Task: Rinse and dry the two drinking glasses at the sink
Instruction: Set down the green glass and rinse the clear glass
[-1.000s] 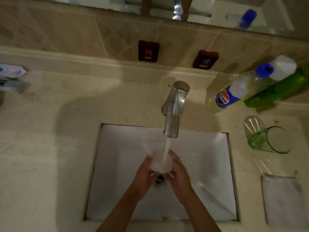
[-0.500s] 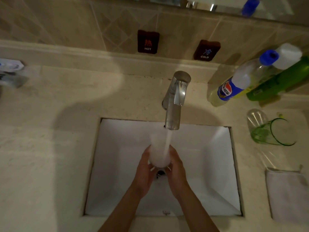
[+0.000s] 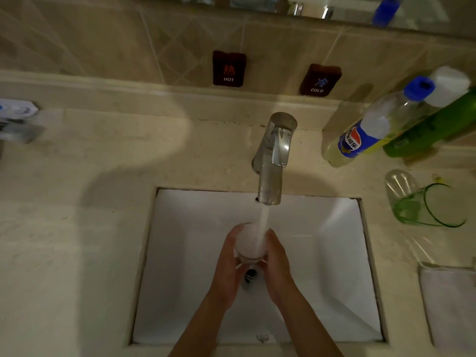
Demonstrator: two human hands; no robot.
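A clear drinking glass [image 3: 247, 244] stands upright under the running tap [image 3: 273, 161], white with foaming water. My left hand [image 3: 228, 266] grips its left side and my right hand [image 3: 279, 269] its right side, over the drain of the white sink [image 3: 180, 253]. A second, green-tinted glass [image 3: 427, 204] lies on its side on the counter at the right, mouth toward the right, untouched.
A white cloth [image 3: 448, 305] lies on the counter at the lower right. A blue-capped bottle [image 3: 373, 124] and a green bottle [image 3: 432, 124] stand at the back right. HOT [image 3: 228, 68] and COLD [image 3: 319, 79] signs sit on the wall ledge.
The glass stays in both hands under the stream and has been raised a little toward the spout. The view has shifted slightly.
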